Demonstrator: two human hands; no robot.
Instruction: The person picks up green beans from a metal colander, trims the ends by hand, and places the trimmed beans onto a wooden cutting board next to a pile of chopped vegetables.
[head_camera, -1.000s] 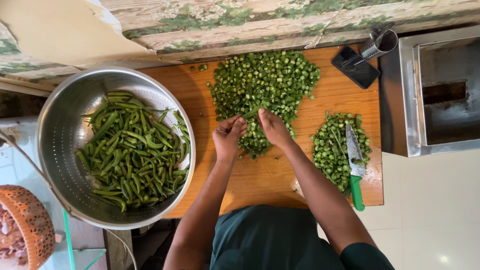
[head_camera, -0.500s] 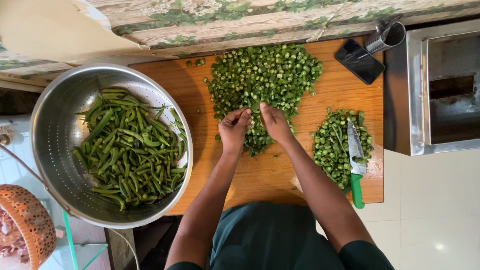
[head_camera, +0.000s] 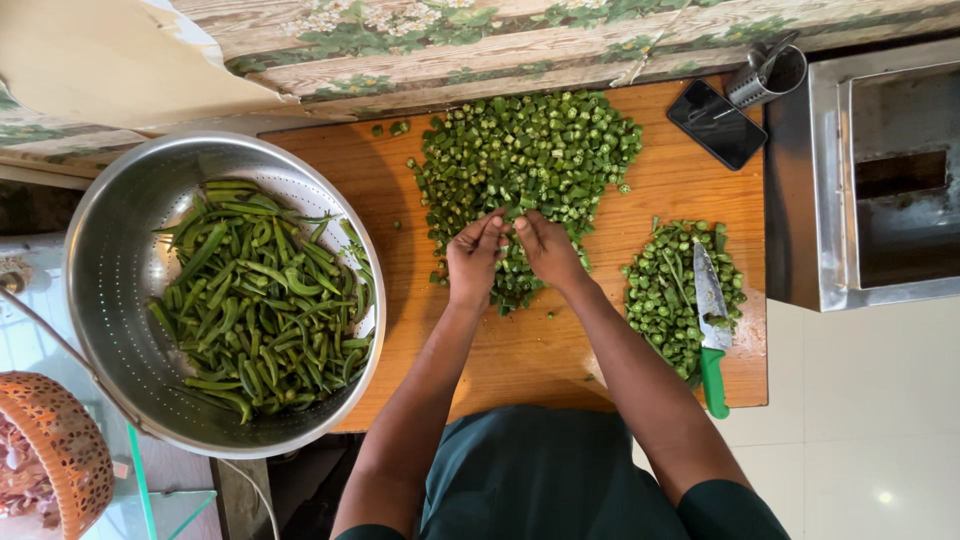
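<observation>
Nearest the body, the wooden surface carries everything. The left hand and right hand meet fingertip to fingertip, fingers pressed together and pinching small pieces at the near edge of the big pile of chopped okra. To the right, a green-handled knife lies on a smaller heap of okra ends. To the left, a steel colander holds whole okra pods. Farther off, a black phone lies beside a metal cup.
</observation>
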